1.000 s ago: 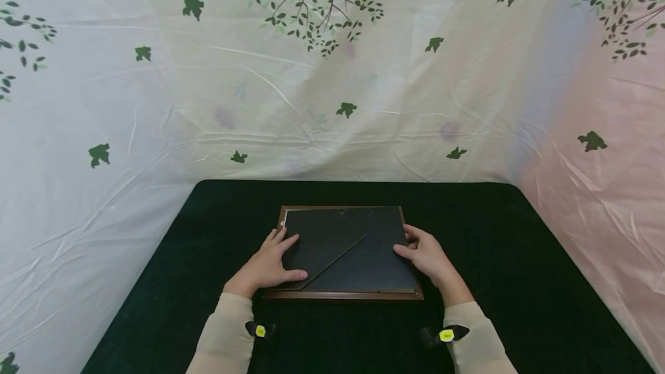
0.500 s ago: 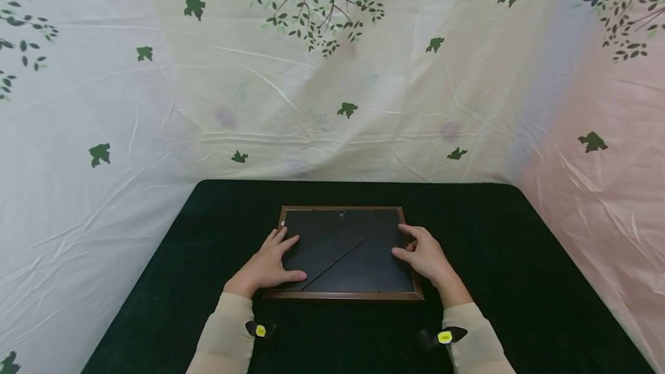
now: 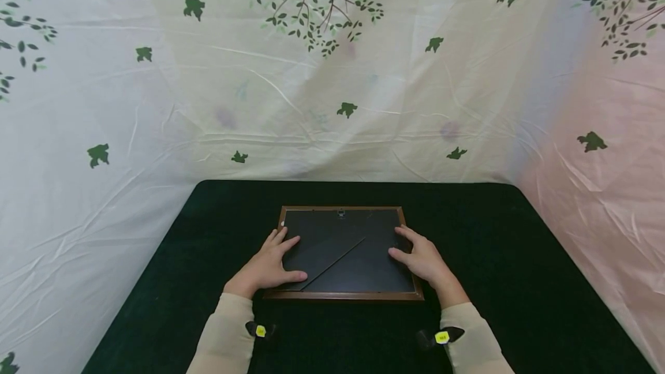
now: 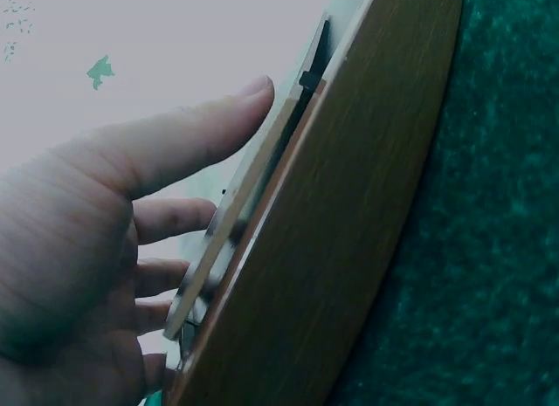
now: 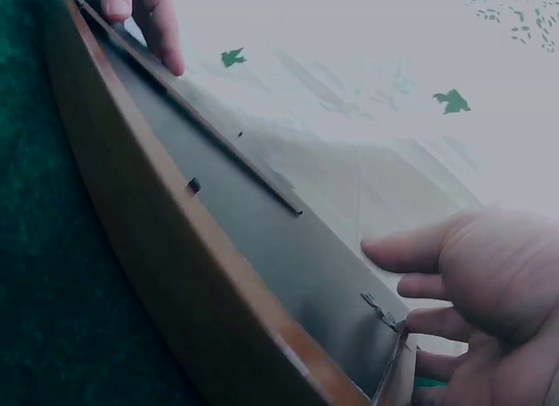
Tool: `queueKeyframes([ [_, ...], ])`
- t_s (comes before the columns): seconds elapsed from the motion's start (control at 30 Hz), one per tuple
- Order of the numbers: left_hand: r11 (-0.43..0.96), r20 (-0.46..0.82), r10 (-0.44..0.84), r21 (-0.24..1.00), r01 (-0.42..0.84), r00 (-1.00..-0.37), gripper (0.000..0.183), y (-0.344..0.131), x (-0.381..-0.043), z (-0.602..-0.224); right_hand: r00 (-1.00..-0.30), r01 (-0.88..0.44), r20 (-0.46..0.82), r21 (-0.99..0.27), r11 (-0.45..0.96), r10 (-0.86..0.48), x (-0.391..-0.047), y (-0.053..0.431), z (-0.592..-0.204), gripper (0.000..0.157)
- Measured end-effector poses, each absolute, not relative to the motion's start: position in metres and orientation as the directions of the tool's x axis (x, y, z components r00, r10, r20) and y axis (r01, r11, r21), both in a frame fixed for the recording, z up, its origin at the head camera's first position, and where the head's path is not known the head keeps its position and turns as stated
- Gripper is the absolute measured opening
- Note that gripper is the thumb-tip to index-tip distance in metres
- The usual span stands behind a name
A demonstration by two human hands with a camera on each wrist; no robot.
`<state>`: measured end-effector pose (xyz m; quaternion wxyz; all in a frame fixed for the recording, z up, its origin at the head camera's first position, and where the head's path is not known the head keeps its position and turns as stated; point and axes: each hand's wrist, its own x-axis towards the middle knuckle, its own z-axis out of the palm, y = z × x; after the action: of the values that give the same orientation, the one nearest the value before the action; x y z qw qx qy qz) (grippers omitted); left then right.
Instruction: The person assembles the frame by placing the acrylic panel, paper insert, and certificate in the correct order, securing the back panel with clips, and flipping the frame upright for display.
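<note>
A picture frame (image 3: 343, 296) with a brown wooden rim lies face down, its black backing board (image 3: 358, 264) facing up. A stand flap (image 5: 218, 140) on the board shows its slanting edge. My left hand (image 3: 267, 264) rests over the frame's left side, fingers spread and thumb on the flap's lower part. At the right side, my right hand (image 3: 425, 254) has its thumb extended over the board and its fingers at the rim, loosely bent. In the right wrist view, a metal clip (image 5: 380, 310) sits near the fingertips and a small dark tab (image 5: 194, 187) by the near rim.
The frame lies on a table with a dark green cloth (image 3: 493, 247). A pale curtain (image 3: 291, 85) printed with leaves and branches hangs behind it, turning pink at the right. A small metal hanger (image 3: 341, 213) sits at the board's far edge.
The backing board has settled lower at the far and right sides, so more brown rim shows there. My right hand has shifted slightly left, its fingers loosening. The left hand has stayed put.
</note>
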<state>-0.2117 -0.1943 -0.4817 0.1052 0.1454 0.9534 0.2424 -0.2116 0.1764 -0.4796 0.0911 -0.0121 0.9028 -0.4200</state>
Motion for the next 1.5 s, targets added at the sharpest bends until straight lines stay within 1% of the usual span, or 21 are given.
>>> queueKeyframes([
  [0.2, 0.829, -0.129, 0.342, 0.507, 0.234, -0.931, 0.095, -0.193, -0.211, -0.482, -0.979, 0.123, -0.188, -0.855, 0.504, -0.08, -0.209, 0.175, -0.475, 0.057],
  [0.27, 0.829, -0.127, 0.344, 0.507, 0.237, -0.93, 0.095, -0.193, -0.211, -0.482, -0.98, 0.117, -0.181, -0.85, 0.514, -0.077, -0.208, 0.175, -0.475, 0.056],
  [0.4, 0.835, -0.129, 0.34, 0.497, 0.236, -0.931, 0.095, -0.192, -0.21, -0.481, -0.983, 0.09, -0.167, -0.798, 0.596, -0.076, -0.209, 0.173, -0.477, 0.057],
  [0.47, 0.838, -0.133, 0.337, 0.494, 0.232, -0.932, 0.094, -0.192, -0.21, -0.481, -0.982, 0.094, -0.174, -0.788, 0.609, -0.073, -0.209, 0.173, -0.477, 0.056],
  [0.57, 0.836, -0.131, 0.336, 0.498, 0.231, -0.933, 0.093, -0.191, -0.21, -0.481, -0.979, 0.116, -0.192, -0.803, 0.585, -0.069, -0.209, 0.173, -0.476, 0.056],
  [0.7, 0.83, -0.13, 0.335, 0.509, 0.227, -0.933, 0.092, -0.191, -0.209, -0.48, -0.972, 0.164, -0.224, -0.855, 0.492, -0.066, -0.208, 0.173, -0.473, 0.056],
  [0.77, 0.832, -0.132, 0.333, 0.508, 0.225, -0.934, 0.092, -0.191, -0.209, -0.48, -0.97, 0.175, -0.233, -0.866, 0.468, -0.069, -0.208, 0.173, -0.473, 0.057],
  [0.83, 0.833, -0.135, 0.332, 0.506, 0.223, -0.933, 0.092, -0.191, -0.209, -0.48, -0.972, 0.164, -0.224, -0.855, 0.492, -0.066, -0.207, 0.172, -0.473, 0.057],
  [1.0, 0.836, -0.146, 0.331, 0.503, 0.219, -0.932, 0.092, -0.19, -0.209, -0.481, -0.979, 0.11, -0.192, -0.764, 0.636, -0.061, -0.208, 0.172, -0.477, 0.059],
  [1.5, 0.838, -0.125, 0.333, 0.494, 0.232, -0.935, 0.092, -0.188, -0.21, -0.481, -0.982, 0.025, -0.16, -0.646, 0.763, -0.103, -0.214, 0.179, -0.486, 0.066],
])
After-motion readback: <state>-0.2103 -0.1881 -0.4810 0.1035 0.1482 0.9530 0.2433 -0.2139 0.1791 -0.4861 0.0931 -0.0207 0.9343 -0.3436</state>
